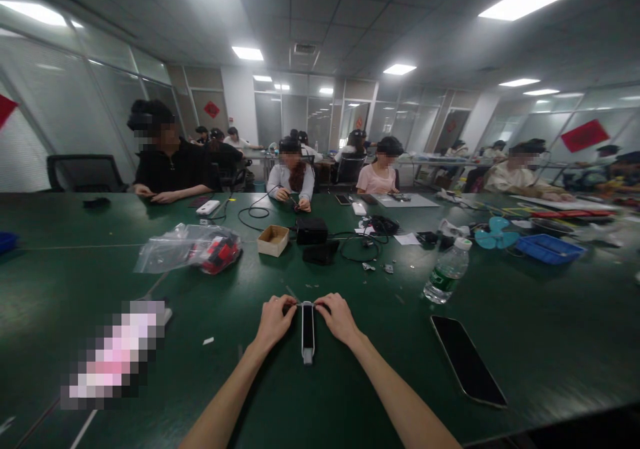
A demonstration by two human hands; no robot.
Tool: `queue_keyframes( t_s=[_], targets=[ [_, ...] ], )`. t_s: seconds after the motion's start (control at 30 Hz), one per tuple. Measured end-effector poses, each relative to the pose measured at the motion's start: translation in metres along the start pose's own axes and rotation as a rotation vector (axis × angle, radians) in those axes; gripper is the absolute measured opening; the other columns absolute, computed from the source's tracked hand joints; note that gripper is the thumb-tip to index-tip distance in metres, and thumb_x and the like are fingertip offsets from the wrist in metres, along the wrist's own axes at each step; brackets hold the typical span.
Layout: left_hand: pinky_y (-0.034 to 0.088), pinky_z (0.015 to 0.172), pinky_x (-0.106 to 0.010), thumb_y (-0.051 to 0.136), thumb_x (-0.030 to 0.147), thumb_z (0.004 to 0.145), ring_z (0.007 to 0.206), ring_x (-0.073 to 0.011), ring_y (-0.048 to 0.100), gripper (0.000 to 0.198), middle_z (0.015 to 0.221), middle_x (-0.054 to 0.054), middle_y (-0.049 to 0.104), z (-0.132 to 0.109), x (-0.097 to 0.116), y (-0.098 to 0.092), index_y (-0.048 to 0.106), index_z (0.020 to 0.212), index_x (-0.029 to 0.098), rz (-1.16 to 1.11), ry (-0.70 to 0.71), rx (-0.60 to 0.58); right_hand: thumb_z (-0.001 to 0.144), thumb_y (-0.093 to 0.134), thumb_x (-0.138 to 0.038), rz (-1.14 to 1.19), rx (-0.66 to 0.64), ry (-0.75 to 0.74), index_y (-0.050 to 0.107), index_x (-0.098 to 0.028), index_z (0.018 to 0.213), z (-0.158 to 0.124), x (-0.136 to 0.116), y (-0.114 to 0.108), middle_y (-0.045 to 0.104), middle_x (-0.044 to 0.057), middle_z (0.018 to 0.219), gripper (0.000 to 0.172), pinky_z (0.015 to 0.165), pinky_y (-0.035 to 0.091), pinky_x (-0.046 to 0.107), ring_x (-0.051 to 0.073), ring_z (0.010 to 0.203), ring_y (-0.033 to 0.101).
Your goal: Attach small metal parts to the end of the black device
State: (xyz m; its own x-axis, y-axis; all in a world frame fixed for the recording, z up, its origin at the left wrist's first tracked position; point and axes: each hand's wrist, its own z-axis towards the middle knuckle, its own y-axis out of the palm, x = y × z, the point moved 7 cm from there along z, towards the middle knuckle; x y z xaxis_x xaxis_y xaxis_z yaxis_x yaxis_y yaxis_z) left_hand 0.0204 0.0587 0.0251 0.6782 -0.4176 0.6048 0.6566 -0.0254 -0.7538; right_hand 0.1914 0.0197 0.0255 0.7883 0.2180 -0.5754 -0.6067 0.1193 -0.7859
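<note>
A slim white device with a long dark face lies on the green table in front of me, its grey end piece pointing towards me. My left hand is at the left of its far end, thumb and fingertips pinched together. On the other side my right hand pinches in the same way, close to the device's far right corner. A faint thin strip seems to show between the fingertips, but it is too small to name. Whether the fingertips touch the device itself I cannot tell.
A water bottle and a dark phone stand and lie to the right. Ahead are a small open box, a black block and a plastic bag. A blurred-out phone-like object lies left. Several people sit opposite.
</note>
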Motion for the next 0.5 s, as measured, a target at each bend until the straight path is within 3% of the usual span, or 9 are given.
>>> queue_keyframes(
  t_s=[0.5],
  targets=[
    [0.046, 0.082, -0.033, 0.051, 0.025, 0.086, 0.088, -0.0202, 0.062, 0.018, 0.091, -0.004, 0.070, 0.0000, 0.0001, 0.0009, 0.067, 0.093, 0.021, -0.019, 0.010, -0.034, 0.096, 0.043, -0.033, 0.014, -0.016, 0.011, 0.066, -0.024, 0.103, 0.0000, 0.0033, 0.0017, 0.065, 0.003, 0.103, 0.026, 0.083, 0.040, 0.031, 0.018, 0.097, 0.053]
  ],
)
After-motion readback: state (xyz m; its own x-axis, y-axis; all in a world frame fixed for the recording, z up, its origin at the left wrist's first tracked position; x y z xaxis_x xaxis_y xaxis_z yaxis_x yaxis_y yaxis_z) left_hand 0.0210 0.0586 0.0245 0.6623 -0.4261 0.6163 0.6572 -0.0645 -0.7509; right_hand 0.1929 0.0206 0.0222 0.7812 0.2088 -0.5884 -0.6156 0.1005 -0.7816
